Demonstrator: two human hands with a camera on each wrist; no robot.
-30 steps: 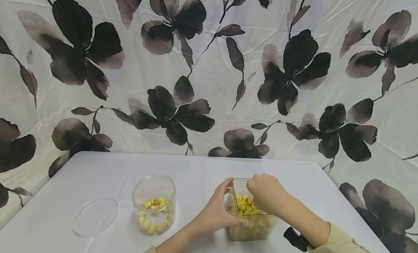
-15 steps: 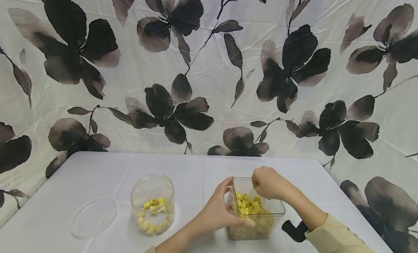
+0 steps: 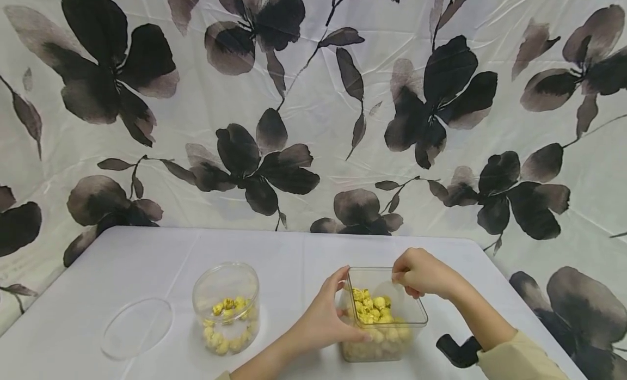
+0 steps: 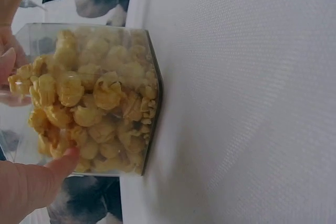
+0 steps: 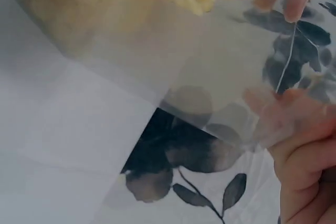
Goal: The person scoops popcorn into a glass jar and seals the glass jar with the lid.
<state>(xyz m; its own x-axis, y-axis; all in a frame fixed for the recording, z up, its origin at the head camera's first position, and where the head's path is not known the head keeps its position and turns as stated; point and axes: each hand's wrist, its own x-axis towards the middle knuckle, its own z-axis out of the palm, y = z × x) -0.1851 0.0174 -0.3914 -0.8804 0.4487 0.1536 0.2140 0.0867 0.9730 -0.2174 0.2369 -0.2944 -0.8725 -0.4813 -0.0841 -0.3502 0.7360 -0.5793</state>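
Note:
A clear square-rimmed tub (image 3: 377,354) of yellow popcorn (image 3: 372,309) stands on the table, right of centre. My left hand (image 3: 325,317) grips its left side, the thumb across the front wall. Curled fingers of my right hand (image 3: 423,271) are at the tub's right rim, above the popcorn. They appear to pinch a faint clear piece (image 3: 392,293), whose kind I cannot make out. In the right wrist view, the right fingers (image 5: 310,150) partly show through clear plastic. The left wrist view has popcorn (image 4: 100,98) behind the tub wall, with the left thumb (image 4: 58,169) against it.
To the left stands a round clear jar (image 3: 225,282) with some popcorn at its bottom. A clear round lid (image 3: 137,328) lies farther left on the white table (image 3: 279,260). A floral cloth (image 3: 343,97) hangs behind. A black wrist band (image 3: 458,351) shows beside my right forearm.
My right hand has moved from over the tub's middle to its right rim. The popcorn has shifted and lies lower on the right. My left hand keeps its grip.

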